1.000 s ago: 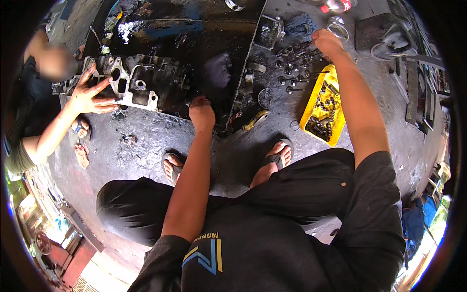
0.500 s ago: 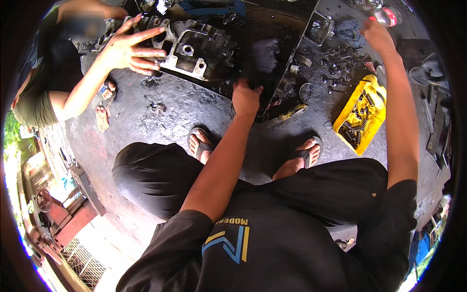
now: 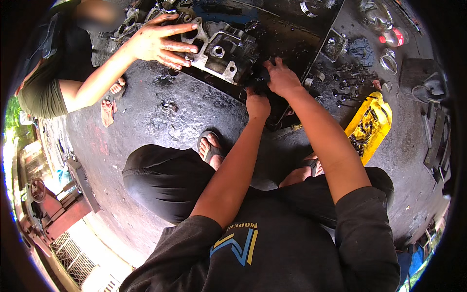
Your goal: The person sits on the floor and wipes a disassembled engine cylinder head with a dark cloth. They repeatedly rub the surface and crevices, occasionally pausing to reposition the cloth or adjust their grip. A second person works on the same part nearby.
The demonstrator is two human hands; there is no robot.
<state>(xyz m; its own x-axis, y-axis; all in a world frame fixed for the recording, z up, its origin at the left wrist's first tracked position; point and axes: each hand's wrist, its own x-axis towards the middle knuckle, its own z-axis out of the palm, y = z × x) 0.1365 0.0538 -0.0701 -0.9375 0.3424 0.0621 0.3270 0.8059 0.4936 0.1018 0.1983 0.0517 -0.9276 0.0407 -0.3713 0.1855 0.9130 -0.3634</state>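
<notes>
My left hand and my right hand are close together over a shallow black oily tray. Between them is a small dark lump, too black against the tray to name; the fingers of both hands are closed at it. Just left of my hands lies a greasy metal engine cylinder head, across the tray's left edge. A co-worker's hand rests with spread fingers on its far left part.
Right of the tray, several engine valves lie on the floor beside a yellow cut-open container of coil springs. Farther back are a red-labelled plastic bottle, a blue-grey rag and a metal ring. My sandalled foot is near the tray.
My right hand has come from beside the bottle at the far right to the tray, next to my left hand. The whole view has shifted slightly. The co-worker's hand stays on the cylinder head.
</notes>
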